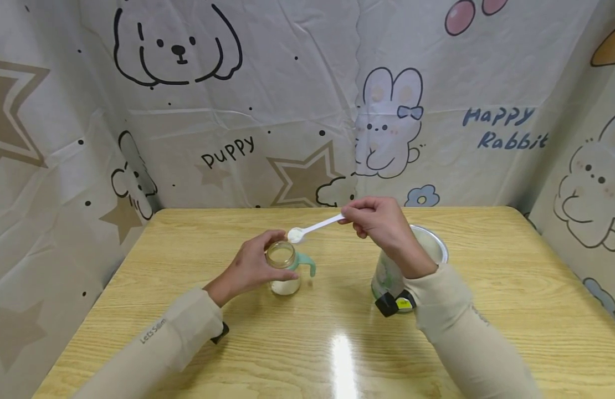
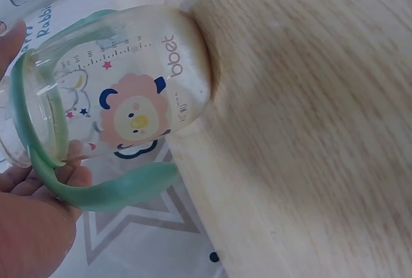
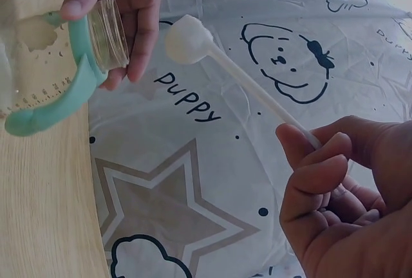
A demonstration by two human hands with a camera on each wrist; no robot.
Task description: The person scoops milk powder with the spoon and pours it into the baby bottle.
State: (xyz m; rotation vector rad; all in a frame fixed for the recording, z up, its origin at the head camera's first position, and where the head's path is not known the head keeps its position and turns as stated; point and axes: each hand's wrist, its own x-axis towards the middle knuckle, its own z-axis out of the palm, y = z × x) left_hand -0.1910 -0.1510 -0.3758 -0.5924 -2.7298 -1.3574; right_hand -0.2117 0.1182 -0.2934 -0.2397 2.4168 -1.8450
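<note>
My left hand (image 1: 250, 265) grips a clear baby bottle (image 2: 138, 78) round its neck, thumb on the near side and fingers on the far side. The bottle stands upright with its mouth uncovered, pale powder lying low inside. It has a mint-green handle ring (image 3: 80, 46) and a cartoon print with a measuring scale. Between thumb and fingers, my right hand (image 1: 379, 219) pinches the long handle of a white scoop (image 1: 323, 223). Heaped white powder (image 3: 192, 33) fills the bowl of the scoop, which is just above the bottle's rim, on its right side.
An open tin (image 1: 387, 271) with a silvery rim stands to the right, partly hidden behind my right wrist. The wooden table (image 1: 337, 332) ends at a cloth backdrop (image 1: 297, 100) with cartoon prints. A dark wrist device (image 1: 386, 305) hangs under my right sleeve.
</note>
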